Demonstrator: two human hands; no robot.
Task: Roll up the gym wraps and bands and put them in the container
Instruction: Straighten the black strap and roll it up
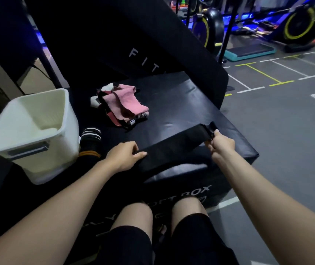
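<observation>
Centre frame: flat black wrap [173, 148], matte fabric, lies stretched across glossy black padded box [181, 104]. Left hand [123, 157] presses its near end with relaxed fingers; right hand [220, 143] pinches the far end. Pink wraps [126, 103] piled crumpled behind. White plastic bin [32, 131], left of frame, contents not discernible.

— What sits on the table [181, 104]?
— Container [32, 131] at its left end; a rolled band [91, 139] just right of it. Heap of wraps [123, 104] behind centre.
— And the front edge?
— A wrap [173, 148] lies stretched between the left hand [123, 156] and the right hand [220, 144].
— Behind?
— A pad [133, 44] leans over the table.
</observation>
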